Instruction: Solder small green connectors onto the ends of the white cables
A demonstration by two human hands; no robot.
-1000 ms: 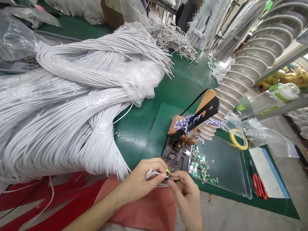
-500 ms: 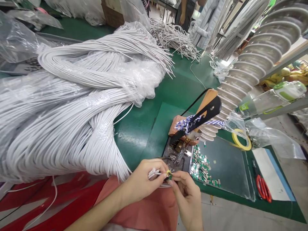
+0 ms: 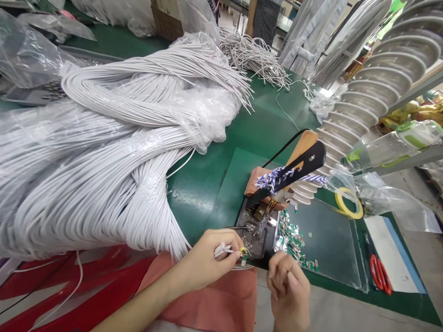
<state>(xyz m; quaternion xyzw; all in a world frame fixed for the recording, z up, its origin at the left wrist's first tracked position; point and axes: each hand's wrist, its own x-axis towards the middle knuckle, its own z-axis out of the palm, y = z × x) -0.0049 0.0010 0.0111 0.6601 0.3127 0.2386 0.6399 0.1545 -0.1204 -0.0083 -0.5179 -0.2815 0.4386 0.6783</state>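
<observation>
My left hand [image 3: 216,253] is closed around a few white cables [image 3: 222,249], whose cut ends show above the fingers. At its fingertips is a small yellow piece [image 3: 243,250]; a small green circuit board [image 3: 244,259] shows just below it. My right hand [image 3: 289,286] is apart from the left, at the tray's lower right corner. Its fingers are curled in, and whatever they may hold is hidden. Beyond the hands, a dark tray [image 3: 258,244] holds metal scraps and solder bits. A tool with a black plate [image 3: 294,170] and striped cord stands over it, beside a brick [image 3: 254,182].
Loose small circuit boards [image 3: 290,237] lie right of the tray. Big bundles of white cable [image 3: 104,184] cover the left of the green table [image 3: 197,198]. A ribbed hose [image 3: 374,92] rises at the right, near yellow tape [image 3: 349,203] and red-handled scissors [image 3: 380,274].
My right hand has moved away from the left fingertips, to the right and slightly down, with its fingers now curled. My left hand keeps the cables in nearly the same place.
</observation>
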